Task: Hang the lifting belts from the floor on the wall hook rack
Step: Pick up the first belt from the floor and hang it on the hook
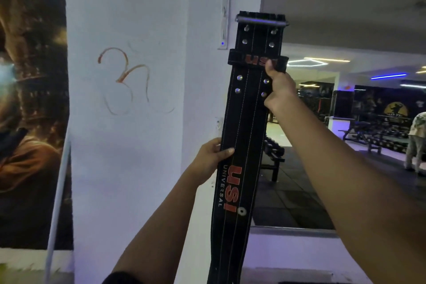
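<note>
While I raise the belt (pixel 242 145), it stays stiff and weighty: right hand (pixel 280 90) clenched by the buckle (pixel 261 20), left hand (pixel 213 157) clamping mid-strap.

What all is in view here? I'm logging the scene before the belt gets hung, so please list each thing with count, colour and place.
lifting belt: one, black with red lettering and silver rivets, held upright in the centre, buckle end up
hook rack: one, pale, vertical strip on the wall's corner, upper centre
wall: one, white with a red scribble, left of centre
poster: one, dark brown and orange, far left
weight bench: one, black, behind the belt on the gym floor
other person: one, pale patterned clothes, far right edge
ceiling lights: several, white and blue, upper right
left hand: grips the belt's left edge, mid-length
right hand: grips the belt's right edge near the loop
</note>
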Motion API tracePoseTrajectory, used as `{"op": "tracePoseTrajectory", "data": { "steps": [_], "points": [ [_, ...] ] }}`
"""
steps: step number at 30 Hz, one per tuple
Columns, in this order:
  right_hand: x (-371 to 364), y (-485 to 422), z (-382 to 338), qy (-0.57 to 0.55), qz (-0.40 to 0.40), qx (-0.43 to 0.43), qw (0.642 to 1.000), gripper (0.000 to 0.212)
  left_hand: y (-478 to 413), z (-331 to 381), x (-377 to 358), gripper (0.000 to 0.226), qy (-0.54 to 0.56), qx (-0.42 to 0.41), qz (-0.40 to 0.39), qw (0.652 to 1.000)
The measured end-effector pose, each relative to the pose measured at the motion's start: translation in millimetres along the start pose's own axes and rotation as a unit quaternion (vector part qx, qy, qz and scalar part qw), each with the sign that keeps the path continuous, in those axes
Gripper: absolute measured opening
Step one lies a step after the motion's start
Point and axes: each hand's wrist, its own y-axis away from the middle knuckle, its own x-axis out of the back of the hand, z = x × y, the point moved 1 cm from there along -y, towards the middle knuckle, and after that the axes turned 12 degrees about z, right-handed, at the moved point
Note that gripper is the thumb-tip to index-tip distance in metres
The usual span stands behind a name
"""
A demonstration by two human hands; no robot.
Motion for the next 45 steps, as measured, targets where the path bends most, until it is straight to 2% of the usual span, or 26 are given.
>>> {"op": "tracePoseTrajectory", "data": {
  "steps": [3, 8, 11, 16, 24, 28, 36, 41, 43, 45],
  "points": [
    [0.7, -0.1, 2.2, -0.003, -0.005, -0.002, 1.0, 0.017, -2.8, 1.7, -5.2, 0.036, 0.024, 0.005, 0.019, 1.0],
    [7.8, 3.4, 5.3, 0.017, -0.009, -0.002, 1.0, 0.015, 15.5, -42.4, 6.6, 0.038, -0.075, 0.035, -0.016, 0.996],
    [10.2, 5.8, 4.0, 0.016, -0.004, 0.002, 1.0, 0.014, 18.2, -46.1, 8.3, 0.041, -0.115, 0.06, -0.043, 0.991],
    [10.2, 8.7, -3.1, -0.005, -0.006, 0.002, 1.0, 0.023, 23.3, -47.8, 8.5, 0.045, -0.118, 0.09, -0.085, 0.985],
    [14.7, 10.1, -5.7, 0.009, -0.004, -0.002, 1.0, 0.016, 22.4, -54.6, 5.0, 0.035, -0.033, 0.088, -0.058, 0.994],
    [18.2, 12.4, -2.7, 0.023, -0.003, -0.006, 1.0, 0.018, 22.1, -58.3, 5.1, 0.037, -0.037, 0.091, -0.061, 0.993],
    [26.8, 17.5, 6.1, 0.016, 0.005, -0.012, 1.0, 0.05, -1.3, 12.8, -26.2, 0.03, 0.05, -0.005, 0.016, 0.999],
    [37.0, 27.6, 18.2, 0.028, -0.014, 0.0, 1.0, 0.015, -27.9, 86.2, -55.0, 0.025, 0.048, -0.094, 0.063, 0.992],
    [42.5, 28.7, 22.0, 0.02, -0.031, 0.027, 0.999, 0.013, -34.1, 98.7, -61.5, 0.017, 0.069, -0.099, 0.104, 0.987],
    [51.4, 32.8, 23.7, 0.042, -0.062, 0.059, 0.995, 0.021, -36.1, 100.1, -66.9, 0.011, 0.087, -0.109, 0.122, 0.983]
  ]
}}
